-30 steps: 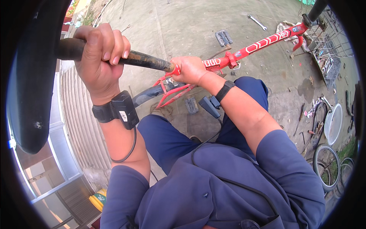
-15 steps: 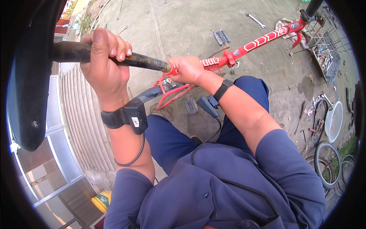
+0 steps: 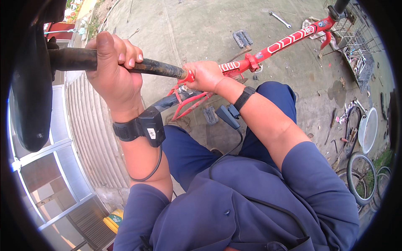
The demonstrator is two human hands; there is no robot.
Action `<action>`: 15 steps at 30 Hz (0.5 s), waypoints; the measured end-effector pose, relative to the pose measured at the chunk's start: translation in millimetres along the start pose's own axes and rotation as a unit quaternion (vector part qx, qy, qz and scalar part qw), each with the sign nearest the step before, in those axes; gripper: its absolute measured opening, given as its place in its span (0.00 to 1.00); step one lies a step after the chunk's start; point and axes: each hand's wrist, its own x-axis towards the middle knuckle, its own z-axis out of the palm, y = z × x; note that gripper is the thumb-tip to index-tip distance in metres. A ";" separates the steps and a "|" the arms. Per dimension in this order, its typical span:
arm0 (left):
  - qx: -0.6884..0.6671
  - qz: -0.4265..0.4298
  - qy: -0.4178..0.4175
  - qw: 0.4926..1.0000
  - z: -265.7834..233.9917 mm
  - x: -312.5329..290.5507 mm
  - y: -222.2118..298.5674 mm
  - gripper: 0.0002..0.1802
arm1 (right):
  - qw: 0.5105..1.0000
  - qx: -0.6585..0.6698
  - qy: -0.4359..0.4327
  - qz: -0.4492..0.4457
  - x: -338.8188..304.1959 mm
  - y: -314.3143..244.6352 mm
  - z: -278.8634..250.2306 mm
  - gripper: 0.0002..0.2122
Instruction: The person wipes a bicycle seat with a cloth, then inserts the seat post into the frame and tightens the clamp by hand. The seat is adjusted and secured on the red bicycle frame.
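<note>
Head view: our left hand (image 3: 115, 71) and right hand (image 3: 204, 76) on a long black metal tube (image 3: 161, 70) and a red bicycle frame (image 3: 289, 43)

The fingers (image 3: 130, 52) of our left hand are clamped around the tube, whose round black surface is worn to brown in places. Our right hand is wrapped at the red collar (image 3: 190, 75), where the tube meets the frame; its fingertips are hidden, but the fingers seem closed there. From this hand the frame extends to the upper right, and the tube points leftward to a black padded saddle (image 3: 31, 98).

We judge that the tube could turn or slip in our left hand if its grip becomes weak, since it is smooth and round. An uneven pull might tip the frame, and then the black pedal (image 3: 210, 115) between our dark blue trouser legs (image 3: 186, 144) could knock against us. A sudden slide at the joint could also pinch the right fingers.

Below is a grey concrete floor (image 3: 201, 25), with a dark stain at right. A silver metal wrench (image 3: 279, 20) lies beyond the frame. Farther right are a dark tray of tools (image 3: 367, 69), a white oval basin (image 3: 368, 130) and a black tyre (image 3: 350, 178). At left, a pale ribbed surface (image 3: 90, 138) runs beside white-framed panels (image 3: 73, 161).
</note>
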 end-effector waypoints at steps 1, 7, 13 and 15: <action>0.013 0.005 0.027 1.000 4.4 -2.2 1.0 0.23 | 1.000 0.000 0.002 0.004 -0.4 -0.3 0.4 0.12; 0.050 0.013 0.142 0.989 20.0 -6.1 4.4 0.24 | 1.000 0.003 0.005 0.014 -1.9 -1.3 2.6 0.13; 0.040 0.015 0.104 0.994 16.7 -8.3 3.6 0.22 | 1.000 0.008 0.011 0.006 -1.7 -2.8 0.9 0.13; 0.021 0.006 0.055 0.998 10.9 -6.7 4.7 0.20 | 1.000 0.008 0.006 0.003 -0.2 -2.9 -2.0 0.12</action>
